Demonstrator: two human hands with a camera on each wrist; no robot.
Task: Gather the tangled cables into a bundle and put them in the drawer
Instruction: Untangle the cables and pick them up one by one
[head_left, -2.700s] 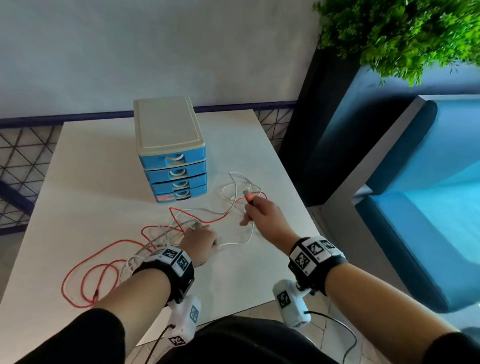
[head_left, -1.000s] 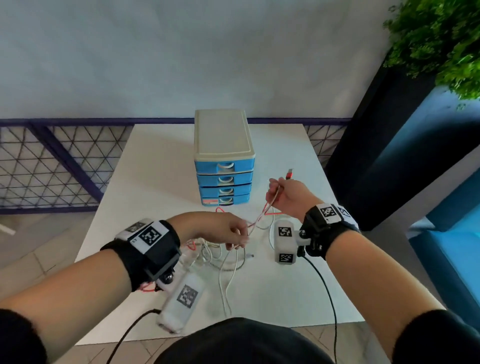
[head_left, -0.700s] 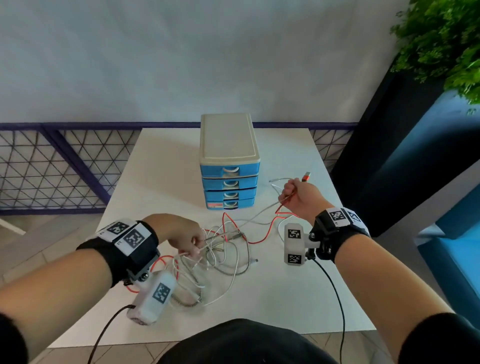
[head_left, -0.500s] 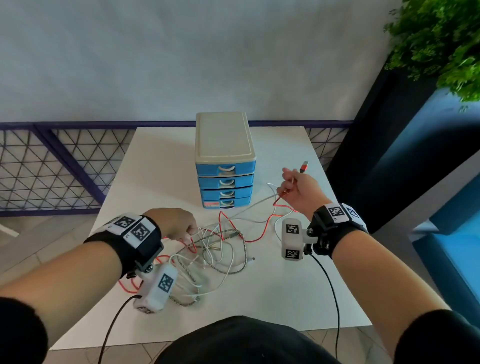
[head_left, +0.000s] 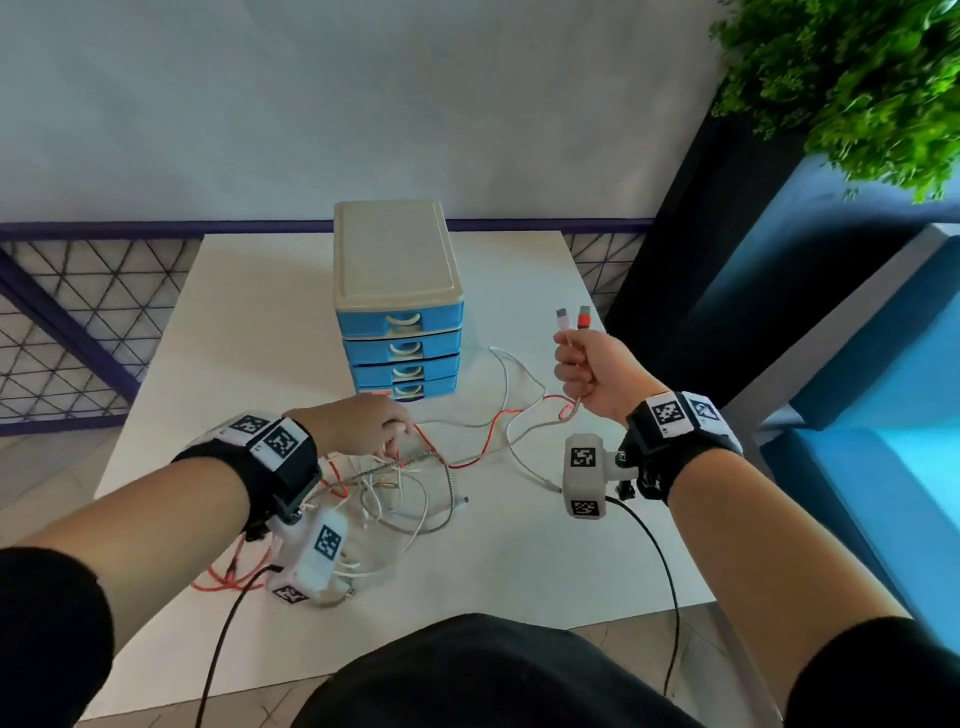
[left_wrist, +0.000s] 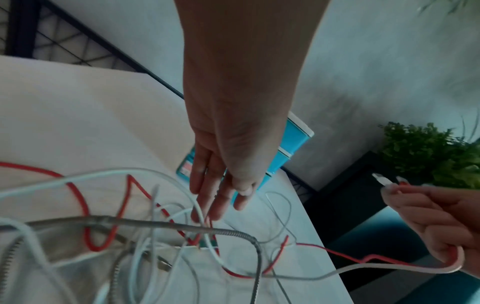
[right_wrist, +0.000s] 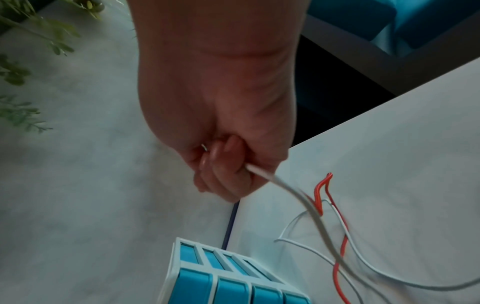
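Note:
A tangle of white, red and metal-braided cables (head_left: 410, 493) lies on the white table (head_left: 519, 561), in front of a small drawer unit (head_left: 397, 291) with blue drawers, all pushed in. My left hand (head_left: 397, 441) hovers over the tangle; in the left wrist view its fingers (left_wrist: 215, 205) are straight and touch a white cable. My right hand (head_left: 576, 364) is raised to the right of the drawer unit. It grips a red and a white cable in a fist (right_wrist: 223, 170), and their plugs (head_left: 571, 318) stick up above it. Both cables trail down to the tangle.
The table's right edge lies just beyond my right hand, with a dark planter and a green plant (head_left: 857, 78) behind it. A blue seat (head_left: 883, 415) stands further right. A metal lattice fence (head_left: 78, 312) runs along the left and back.
My right hand has closed into a fist round two cable ends and turned the plugs upright. My left hand has moved toward the drawer unit, over the tangle.

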